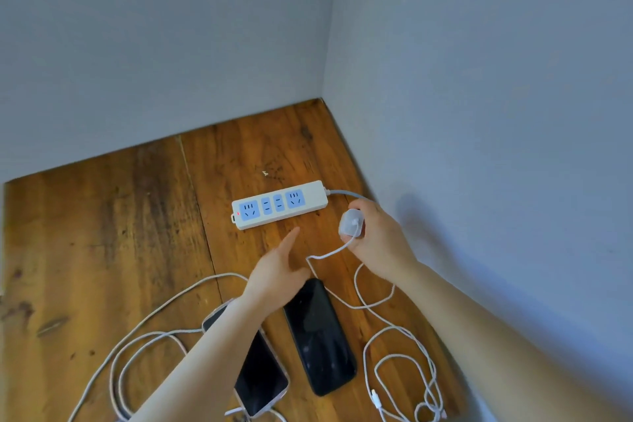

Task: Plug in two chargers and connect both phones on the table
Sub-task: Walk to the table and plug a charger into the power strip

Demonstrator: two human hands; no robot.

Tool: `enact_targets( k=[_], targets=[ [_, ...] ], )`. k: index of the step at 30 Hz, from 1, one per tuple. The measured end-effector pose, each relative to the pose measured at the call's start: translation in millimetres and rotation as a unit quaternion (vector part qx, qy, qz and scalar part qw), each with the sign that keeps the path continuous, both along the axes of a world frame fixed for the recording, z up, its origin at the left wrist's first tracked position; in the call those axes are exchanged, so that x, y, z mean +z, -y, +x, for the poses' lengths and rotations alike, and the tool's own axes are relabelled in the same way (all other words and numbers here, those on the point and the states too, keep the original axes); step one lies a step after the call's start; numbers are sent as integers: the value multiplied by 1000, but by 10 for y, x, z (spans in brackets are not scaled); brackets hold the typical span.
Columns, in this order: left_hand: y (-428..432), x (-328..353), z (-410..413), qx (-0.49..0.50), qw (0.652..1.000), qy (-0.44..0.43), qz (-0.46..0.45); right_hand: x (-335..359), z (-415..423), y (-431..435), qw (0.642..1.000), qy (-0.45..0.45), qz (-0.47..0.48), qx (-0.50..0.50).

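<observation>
Centrally, wooden table (102, 233). White power strip (279, 205) at 12 o'clock, no readable writing. Two dark phones (318, 336) at 6. Right hand (376, 243) grips white charger (352, 223), cable trailing; left hand (277, 271) open, forefinger extended.

A plain room corner: wooden table (102, 233) against bare grey walls (154, 44).
</observation>
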State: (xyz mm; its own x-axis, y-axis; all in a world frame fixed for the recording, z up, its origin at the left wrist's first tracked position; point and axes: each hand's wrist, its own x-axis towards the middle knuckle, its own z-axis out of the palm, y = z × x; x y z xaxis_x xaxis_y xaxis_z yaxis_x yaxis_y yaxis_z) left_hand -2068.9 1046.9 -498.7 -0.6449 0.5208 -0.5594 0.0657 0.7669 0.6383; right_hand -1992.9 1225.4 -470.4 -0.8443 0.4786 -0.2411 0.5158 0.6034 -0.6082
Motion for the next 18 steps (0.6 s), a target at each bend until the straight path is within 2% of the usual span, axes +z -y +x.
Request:
enact_targets(
  k=[2, 6, 10, 15, 18],
  targets=[
    [-103, 4, 2, -1, 999, -26, 33, 16, -165, -24, 1000, -7, -23, 2],
    [-196, 13, -3, 51, 995, -84, 16, 21, -466, -45, 999, -11, -51, -7],
    [-176, -75, -61, 50, 971, -230, -32, -22, -758, -31, 996, -2, -82, -41],
    [-196, -145, -176, -86, 963, -222, -127, -106, -1057, 44, 979, 15, -174, -101],
    [-220, -184, -236, -116, 958, -203, -169, -157, -1157, 58, 972, 28, -187, -138]
  ],
)
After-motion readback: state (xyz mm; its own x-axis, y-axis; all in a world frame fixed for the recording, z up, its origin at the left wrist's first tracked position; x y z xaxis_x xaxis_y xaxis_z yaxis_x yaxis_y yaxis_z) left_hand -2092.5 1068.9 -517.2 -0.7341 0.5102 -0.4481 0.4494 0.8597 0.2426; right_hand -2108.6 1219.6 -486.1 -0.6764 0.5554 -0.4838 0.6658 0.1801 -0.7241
